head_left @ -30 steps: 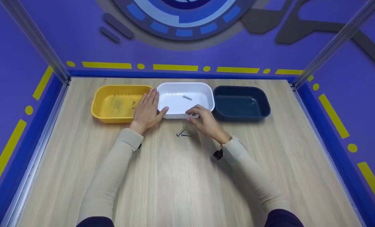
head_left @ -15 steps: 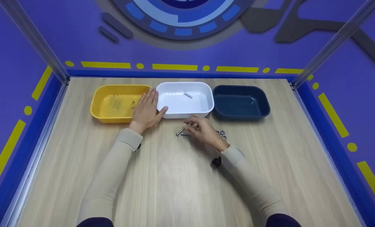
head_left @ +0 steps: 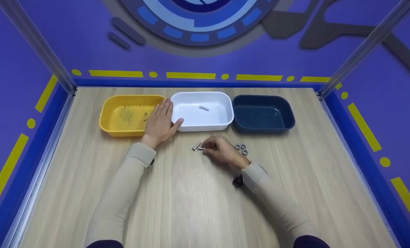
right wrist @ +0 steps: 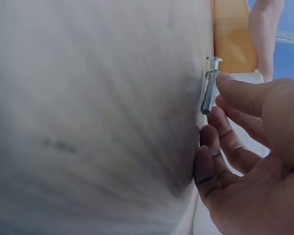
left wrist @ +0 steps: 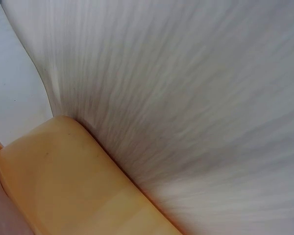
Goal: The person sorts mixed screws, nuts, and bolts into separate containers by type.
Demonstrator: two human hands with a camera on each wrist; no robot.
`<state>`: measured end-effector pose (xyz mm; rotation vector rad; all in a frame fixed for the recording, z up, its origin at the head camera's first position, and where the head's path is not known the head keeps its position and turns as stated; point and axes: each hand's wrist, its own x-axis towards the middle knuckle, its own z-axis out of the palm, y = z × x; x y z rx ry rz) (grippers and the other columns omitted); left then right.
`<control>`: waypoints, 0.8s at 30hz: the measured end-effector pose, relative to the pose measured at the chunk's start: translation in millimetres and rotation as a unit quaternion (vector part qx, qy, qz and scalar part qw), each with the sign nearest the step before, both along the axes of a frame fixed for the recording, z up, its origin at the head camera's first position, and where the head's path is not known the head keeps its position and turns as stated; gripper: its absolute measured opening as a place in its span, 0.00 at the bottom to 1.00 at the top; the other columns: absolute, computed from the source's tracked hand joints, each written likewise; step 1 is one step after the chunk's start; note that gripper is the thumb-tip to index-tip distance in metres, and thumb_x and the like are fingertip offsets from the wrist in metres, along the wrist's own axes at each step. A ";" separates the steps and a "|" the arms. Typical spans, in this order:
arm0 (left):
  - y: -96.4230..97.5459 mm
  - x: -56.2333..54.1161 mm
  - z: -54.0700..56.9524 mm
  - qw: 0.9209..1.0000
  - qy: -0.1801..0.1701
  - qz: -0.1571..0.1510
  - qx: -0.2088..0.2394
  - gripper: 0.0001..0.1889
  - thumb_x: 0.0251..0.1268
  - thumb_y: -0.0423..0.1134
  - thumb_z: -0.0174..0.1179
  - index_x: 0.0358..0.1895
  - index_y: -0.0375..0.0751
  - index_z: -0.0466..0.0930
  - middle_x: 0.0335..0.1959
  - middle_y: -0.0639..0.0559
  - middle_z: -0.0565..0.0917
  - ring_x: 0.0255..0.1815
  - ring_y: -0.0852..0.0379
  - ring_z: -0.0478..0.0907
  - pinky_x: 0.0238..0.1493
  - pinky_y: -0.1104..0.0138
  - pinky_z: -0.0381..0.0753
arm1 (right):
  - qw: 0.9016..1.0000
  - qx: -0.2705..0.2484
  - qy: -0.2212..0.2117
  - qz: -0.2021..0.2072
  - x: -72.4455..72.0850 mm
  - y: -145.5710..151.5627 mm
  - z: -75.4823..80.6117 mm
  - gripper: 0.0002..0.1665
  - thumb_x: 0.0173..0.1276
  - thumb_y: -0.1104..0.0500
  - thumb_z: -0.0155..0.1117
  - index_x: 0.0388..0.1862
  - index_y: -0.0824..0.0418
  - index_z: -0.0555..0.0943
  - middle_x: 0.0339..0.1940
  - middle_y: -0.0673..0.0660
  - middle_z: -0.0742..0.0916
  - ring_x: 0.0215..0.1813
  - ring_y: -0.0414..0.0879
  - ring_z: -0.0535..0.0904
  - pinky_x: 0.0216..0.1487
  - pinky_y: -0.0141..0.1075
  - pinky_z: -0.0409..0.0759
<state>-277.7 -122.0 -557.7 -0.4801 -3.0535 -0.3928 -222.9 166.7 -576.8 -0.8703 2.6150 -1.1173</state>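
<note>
My left hand point(head_left: 159, 122) lies with straight fingers over the right end of the yellow bin point(head_left: 122, 133), its thumb at the near left corner of the white bin point(head_left: 205, 128). On the table in front of the white bin, my right hand point(head_left: 222, 150) pinches a silver bolt point(right wrist: 210, 93) between thumb and forefinger; its other fingers are bent. A second bolt point(head_left: 196, 146) lies slanted just left of the fingertips. Another bolt point(head_left: 204, 108) rests inside the white bin. Beside the right hand, three nuts point(head_left: 245, 152) sit in a small cluster on the wood.
A dark blue bin point(head_left: 263, 130) stands right of the white one, completing a row near the back edge. Small dark pieces point(head_left: 145, 114) lie in the yellow bin. Blue-purple panels point(head_left: 205, 57) enclose the wooden table point(head_left: 177, 206) at the back and sides.
My right hand has come down and toward me from the white bin's front rim to the bolts, and its fingers have closed in. The nuts have come into sight. My left hand stays put.
</note>
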 end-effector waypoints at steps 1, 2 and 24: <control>0.0 0.2 -0.3 1.000 -0.002 0.001 -0.001 0.48 0.83 0.69 0.34 0.87 0.32 0.43 0.90 0.38 0.44 0.91 0.43 0.39 0.91 0.54 0.34 | 1.000 0.004 -0.004 -0.001 0.3 0.1 -0.8 0.08 0.70 0.64 0.76 0.46 0.65 0.90 0.37 0.57 0.88 0.38 0.44 0.80 0.40 0.31 0.80; 0.0 0.3 -0.5 1.000 -0.003 0.002 -0.003 0.49 0.82 0.69 0.34 0.87 0.32 0.42 0.90 0.39 0.44 0.91 0.43 0.39 0.91 0.54 0.34 | 1.000 0.007 -0.008 -0.002 0.6 0.2 -1.5 0.08 0.70 0.65 0.75 0.46 0.64 0.90 0.37 0.57 0.88 0.38 0.43 0.79 0.39 0.30 0.78; 0.9 -0.8 -0.6 1.000 -0.005 0.007 -0.004 0.49 0.82 0.70 0.33 0.87 0.32 0.43 0.90 0.39 0.45 0.91 0.44 0.40 0.91 0.55 0.35 | 0.999 -0.022 -0.035 -0.022 -1.1 4.2 -8.0 0.05 0.69 0.67 0.76 0.42 0.63 0.93 0.36 0.56 0.89 0.36 0.38 0.77 0.37 0.27 0.74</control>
